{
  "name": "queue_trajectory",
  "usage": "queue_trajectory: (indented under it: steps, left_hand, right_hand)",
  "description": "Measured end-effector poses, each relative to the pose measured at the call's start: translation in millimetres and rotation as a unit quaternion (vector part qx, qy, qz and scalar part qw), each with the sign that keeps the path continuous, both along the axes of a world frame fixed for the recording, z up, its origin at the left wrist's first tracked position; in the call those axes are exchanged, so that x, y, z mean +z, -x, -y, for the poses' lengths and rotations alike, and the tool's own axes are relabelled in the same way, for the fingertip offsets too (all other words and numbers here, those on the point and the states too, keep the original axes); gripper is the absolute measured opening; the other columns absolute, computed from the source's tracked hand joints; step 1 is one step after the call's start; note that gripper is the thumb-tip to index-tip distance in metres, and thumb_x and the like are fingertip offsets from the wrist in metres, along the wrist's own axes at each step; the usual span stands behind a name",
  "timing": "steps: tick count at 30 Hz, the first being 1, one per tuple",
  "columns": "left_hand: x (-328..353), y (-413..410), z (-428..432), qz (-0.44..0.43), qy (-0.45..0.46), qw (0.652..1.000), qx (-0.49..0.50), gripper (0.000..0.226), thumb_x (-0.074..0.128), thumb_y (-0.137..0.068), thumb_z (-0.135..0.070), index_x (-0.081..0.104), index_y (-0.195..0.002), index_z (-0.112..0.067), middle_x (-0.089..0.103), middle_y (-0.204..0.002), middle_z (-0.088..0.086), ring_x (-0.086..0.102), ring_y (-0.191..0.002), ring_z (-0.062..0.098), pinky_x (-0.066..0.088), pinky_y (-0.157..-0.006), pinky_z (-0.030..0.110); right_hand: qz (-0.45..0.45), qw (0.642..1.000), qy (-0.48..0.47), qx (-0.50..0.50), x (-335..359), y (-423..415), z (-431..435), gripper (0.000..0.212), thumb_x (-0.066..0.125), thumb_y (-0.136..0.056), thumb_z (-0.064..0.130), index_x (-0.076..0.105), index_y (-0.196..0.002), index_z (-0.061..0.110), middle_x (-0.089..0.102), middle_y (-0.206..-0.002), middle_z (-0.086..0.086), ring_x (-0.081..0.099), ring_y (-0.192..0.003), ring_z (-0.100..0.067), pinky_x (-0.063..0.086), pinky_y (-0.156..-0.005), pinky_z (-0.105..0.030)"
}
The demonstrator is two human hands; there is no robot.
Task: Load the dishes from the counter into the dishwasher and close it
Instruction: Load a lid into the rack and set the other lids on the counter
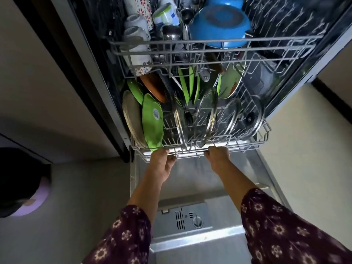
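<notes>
Left hand [162, 159], right hand [217, 155], gripping wire lower rack [264, 138] rim

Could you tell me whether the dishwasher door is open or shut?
Open. The door lies flat, detergent dispenser facing up; left hand and right hand grip the lower rack.

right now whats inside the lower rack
The lower rack holds green plates, a brown plate and glass lids, all on edge. Its back is hidden under the upper rack.
</notes>
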State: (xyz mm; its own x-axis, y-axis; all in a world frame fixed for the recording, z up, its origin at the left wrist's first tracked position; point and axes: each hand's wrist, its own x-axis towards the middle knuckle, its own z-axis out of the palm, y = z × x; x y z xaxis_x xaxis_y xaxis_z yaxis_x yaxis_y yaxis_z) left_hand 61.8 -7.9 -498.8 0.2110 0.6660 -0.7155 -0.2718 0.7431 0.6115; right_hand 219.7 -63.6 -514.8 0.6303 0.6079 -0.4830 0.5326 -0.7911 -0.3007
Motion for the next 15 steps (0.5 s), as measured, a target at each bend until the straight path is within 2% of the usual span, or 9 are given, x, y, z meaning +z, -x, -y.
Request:
queue_trajectory:
  steps: [3, 5, 8, 9, 11, 12, 13, 14, 15]
  left_hand:
    - [-4.2, -6.4, -15.2, -0.002, -0.023, 1.0, -0.016, 0.026, 0.03, -0.095, 0.009, 0.045, -0.079, -0.006, 0.045, -0.076, 0.01, 0.042, -0.063, 0.017, 0.043, -0.063, 0.027]
    - [-7.9, -10.3, -24.9, 0.008, -0.031, 0.999, -0.017, 0.026, 0.03, -0.095, 0.009, 0.044, -0.079, -0.006, 0.045, -0.077, 0.01, 0.041, -0.062, 0.016, 0.043, -0.062, 0.027]
    - [-11.8, -16.6, -39.6, 0.018, -0.04, 0.999, -0.018, 0.025, 0.032, -0.095, 0.009, 0.044, -0.078, -0.005, 0.044, -0.075, 0.01, 0.042, -0.065, 0.017, 0.044, -0.065, 0.027]
    - [-10.8, -19.1, -44.7, 0.017, -0.045, 0.999, -0.023, 0.024, 0.032, -0.095, 0.009, 0.043, -0.079, -0.005, 0.043, -0.075, 0.009, 0.042, -0.066, 0.017, 0.043, -0.065, 0.026]
    - [-10.5, -24.6, -54.6, 0.012, -0.052, 0.998, -0.028, 0.024, 0.033, -0.095, 0.009, 0.043, -0.078, -0.005, 0.042, -0.075, 0.009, 0.042, -0.068, 0.017, 0.042, -0.064, 0.026]
    - [-10.2, -26.3, -59.4, 0.011, -0.053, 0.998, -0.028, 0.024, 0.033, -0.095, 0.009, 0.043, -0.077, -0.005, 0.042, -0.075, 0.009, 0.042, -0.068, 0.016, 0.042, -0.064, 0.026]
    - [-10.2, -27.8, -64.0, 0.01, -0.056, 0.998, -0.029, 0.025, 0.033, -0.095, 0.009, 0.043, -0.076, -0.005, 0.041, -0.074, 0.009, 0.042, -0.067, 0.016, 0.042, -0.064, 0.026]
    - [-10.0, -27.7, -68.0, 0.006, -0.059, 0.998, -0.032, 0.025, 0.033, -0.095, 0.008, 0.042, -0.076, -0.005, 0.041, -0.073, 0.009, 0.041, -0.065, 0.015, 0.043, -0.064, 0.026]
    - [-11.3, -27.2, -71.3, 0.004, -0.061, 0.998, -0.034, 0.025, 0.033, -0.095, 0.008, 0.042, -0.076, -0.005, 0.041, -0.073, 0.009, 0.04, -0.065, 0.014, 0.044, -0.064, 0.026]
  right_hand:
    - [-0.039, 0.997, -0.014, -0.063, -12.1, -11.3, -25.7, 0.038, 0.056, -0.09, 0.024, 0.049, -0.128, 0.02, 0.055, -0.127, -0.004, 0.058, -0.11, -0.021, 0.04, -0.053, -0.02]
    - [-0.038, 0.994, -0.076, -0.067, -21.4, -16.6, -40.4, 0.034, 0.048, -0.096, 0.026, 0.052, -0.127, 0.015, 0.058, -0.123, -0.012, 0.059, -0.11, -0.025, 0.046, -0.056, -0.022]
    - [0.05, 0.997, -0.051, -0.01, -23.8, -27.7, -57.3, 0.034, 0.047, -0.098, 0.032, 0.053, -0.127, 0.016, 0.058, -0.121, -0.009, 0.057, -0.111, -0.024, 0.031, -0.047, -0.021]
    - [0.044, 0.997, -0.057, -0.031, -20.7, -28.0, -60.7, 0.035, 0.048, -0.097, 0.029, 0.05, -0.13, 0.016, 0.057, -0.123, -0.008, 0.055, -0.112, -0.024, 0.033, -0.049, -0.022]
    - [0.076, 0.996, -0.036, 0.0, -23.1, -33.9, -73.0, 0.041, 0.048, -0.097, 0.029, 0.044, -0.136, 0.014, 0.053, -0.13, -0.011, 0.052, -0.117, -0.027, 0.048, -0.07, -0.026]
    - [0.108, 0.993, -0.009, 0.05, -23.5, -36.3, -78.9, 0.043, 0.047, -0.098, 0.032, 0.044, -0.136, 0.012, 0.051, -0.132, -0.013, 0.051, -0.12, -0.029, 0.049, -0.079, -0.029]
    - [0.127, 0.99, 0.011, 0.064, -20.2, -35.6, -82.6, 0.044, 0.047, -0.098, 0.033, 0.045, -0.134, 0.009, 0.049, -0.134, -0.015, 0.049, -0.122, -0.03, 0.049, -0.081, -0.03]
    - [0.153, 0.982, 0.033, 0.108, -21.7, -39.6, -88.6, 0.043, 0.049, -0.097, 0.031, 0.046, -0.133, 0.007, 0.048, -0.136, -0.014, 0.049, -0.123, -0.029, 0.048, -0.074, -0.028]
    - [0.137, 0.985, 0.027, 0.1, -21.0, -42.7, -93.3, 0.042, 0.051, -0.097, 0.028, 0.046, -0.133, 0.006, 0.048, -0.136, -0.013, 0.049, -0.122, -0.028, 0.045, -0.067, -0.025]
